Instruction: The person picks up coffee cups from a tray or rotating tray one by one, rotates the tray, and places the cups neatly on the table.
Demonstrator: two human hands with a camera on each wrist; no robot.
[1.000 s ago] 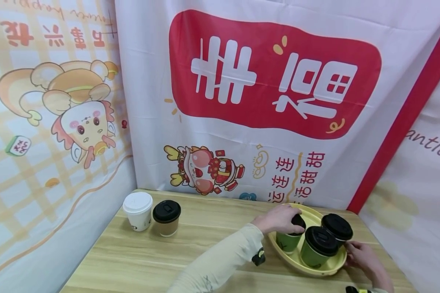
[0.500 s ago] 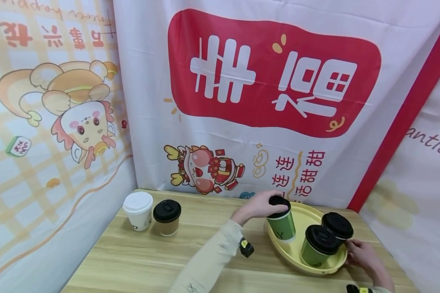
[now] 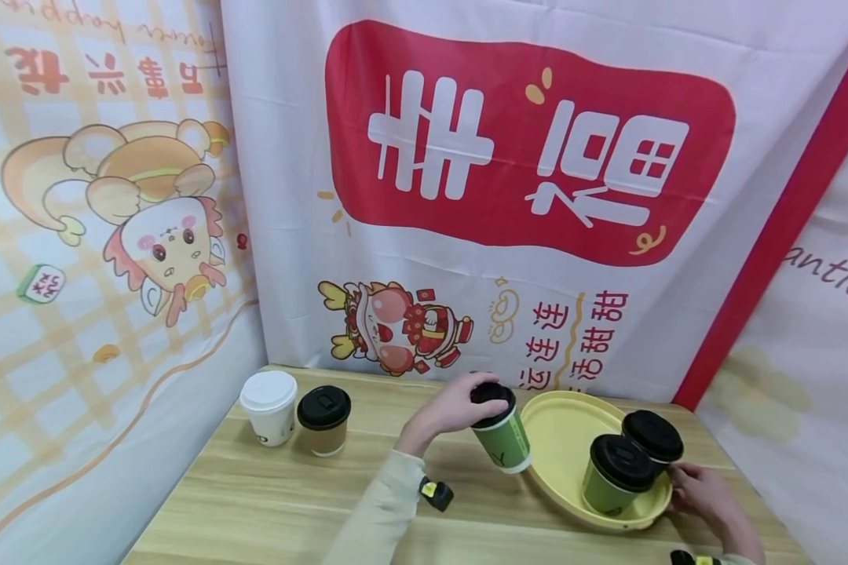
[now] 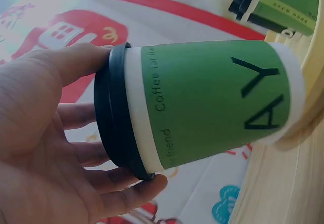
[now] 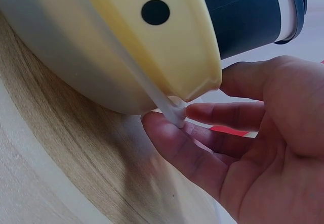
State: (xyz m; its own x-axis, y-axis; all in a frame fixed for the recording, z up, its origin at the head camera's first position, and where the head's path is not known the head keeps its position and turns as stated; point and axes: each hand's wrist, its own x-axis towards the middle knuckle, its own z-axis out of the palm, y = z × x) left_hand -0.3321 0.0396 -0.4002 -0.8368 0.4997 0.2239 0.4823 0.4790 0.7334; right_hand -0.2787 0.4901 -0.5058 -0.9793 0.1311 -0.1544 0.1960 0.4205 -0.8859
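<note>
My left hand [image 3: 447, 411] grips a green paper coffee cup [image 3: 506, 444] by its black lid. This cup is tilted and held above the table, just left of a round yellow tray [image 3: 561, 424]. In the left wrist view, thumb and fingers wrap the lid's rim and the green sleeve [image 4: 212, 97] faces the camera. At the tray's right edge, my right hand [image 3: 703, 496] holds the rim, fingers below and thumb at the side, as the right wrist view of the tray wall [image 5: 182, 52] shows. Another green cup [image 3: 608, 486] and a dark cup [image 3: 653, 439], both black-lidded, stand on the tray.
A white cup [image 3: 268, 416] with a white lid and a brown cup [image 3: 325, 435] with a black lid stand side by side at the table's back left. Printed cloth [image 3: 290, 235] hangs behind the wooden table [image 3: 254, 502] and along both sides.
My left hand has lifted the green cup off the tray and carried it left past the tray's edge. The right hand has stayed at the tray's rim.
</note>
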